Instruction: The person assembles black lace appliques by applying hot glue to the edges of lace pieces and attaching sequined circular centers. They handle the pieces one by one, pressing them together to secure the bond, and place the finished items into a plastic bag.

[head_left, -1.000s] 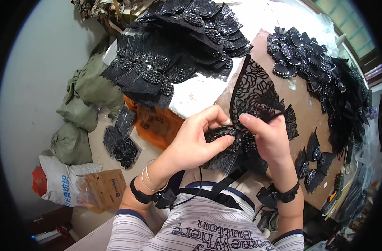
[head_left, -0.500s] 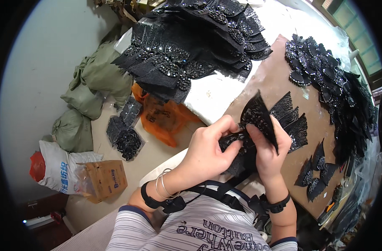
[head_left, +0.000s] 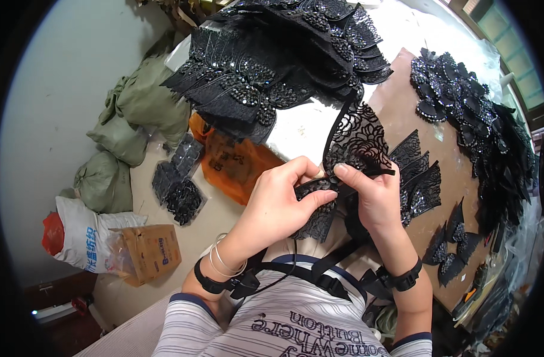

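Note:
Just in front of my body, both hands hold a black lace appliqué (head_left: 358, 134) with dark edging. Its upper petal stands up, spread out so the openwork floral pattern shows. My left hand (head_left: 278, 202) pinches the lower left part between thumb and fingers, where beads glint. My right hand (head_left: 376, 193) is closed on the middle, thumb pressed flat on the lace at the petal's base; its other fingers are mostly hidden behind. Beside my right hand, a fan of beaded black lace petals (head_left: 424, 184) lies on the brown tabletop (head_left: 397, 86).
Stacked black sequined lace pieces (head_left: 266, 71) cover the far table. To the right lie beaded flower trims (head_left: 447, 89) and a small petal-shaped appliqué (head_left: 453, 250). On the left floor are green sacks (head_left: 153, 95), an orange bag (head_left: 230, 166), clear packs (head_left: 180, 184) and a cardboard box (head_left: 153, 253).
The upper petal, folded and darker before, is now opened out and faces me. Both hands have shifted slightly left while keeping their hold.

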A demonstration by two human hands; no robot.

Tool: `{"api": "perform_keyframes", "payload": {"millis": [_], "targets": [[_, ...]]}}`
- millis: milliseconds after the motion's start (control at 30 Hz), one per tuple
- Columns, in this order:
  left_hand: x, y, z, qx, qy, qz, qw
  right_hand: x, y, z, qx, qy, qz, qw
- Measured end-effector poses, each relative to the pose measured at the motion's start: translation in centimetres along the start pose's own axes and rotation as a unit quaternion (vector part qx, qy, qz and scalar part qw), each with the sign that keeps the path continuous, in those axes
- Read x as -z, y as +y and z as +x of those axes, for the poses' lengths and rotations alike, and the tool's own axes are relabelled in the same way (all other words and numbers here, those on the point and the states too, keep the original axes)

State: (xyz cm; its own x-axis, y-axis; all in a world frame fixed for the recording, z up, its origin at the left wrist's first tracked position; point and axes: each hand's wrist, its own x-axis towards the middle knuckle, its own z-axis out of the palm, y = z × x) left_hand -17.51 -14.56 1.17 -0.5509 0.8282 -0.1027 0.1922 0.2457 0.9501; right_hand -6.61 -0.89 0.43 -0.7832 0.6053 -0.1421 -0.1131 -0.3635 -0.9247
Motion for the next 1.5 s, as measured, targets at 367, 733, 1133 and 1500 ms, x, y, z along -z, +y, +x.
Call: {"api": "perform_keyframes", "payload": {"millis": [367, 733, 1133, 1500], "targets": [[0.1, -0.5, 2.1, -0.060, 0.071, 0.134, 0.987, 0.5, -0.9, 2.0, -0.082, 0.018, -0.251, 0.964], [1.5, -2.1, 8.0, -0.226, 0.251, 0.566, 0.752, 9.8, -5.8, -6.0, 0.045, 0.178, -0.249, 0.951], [-8.5, 0.0, 9.8, -0.151, -0.197, 0.312, 0.917, 10.8, -1.4, -7.5, 0.097, 0.074, -0.357, 0.926], [-5.7, 1.9, 4.8, -0.081, -0.118, -0.091, 0.985, 7.6, -3.6, -3.7, -0.044, 0.005, 0.076, 0.996]]}}
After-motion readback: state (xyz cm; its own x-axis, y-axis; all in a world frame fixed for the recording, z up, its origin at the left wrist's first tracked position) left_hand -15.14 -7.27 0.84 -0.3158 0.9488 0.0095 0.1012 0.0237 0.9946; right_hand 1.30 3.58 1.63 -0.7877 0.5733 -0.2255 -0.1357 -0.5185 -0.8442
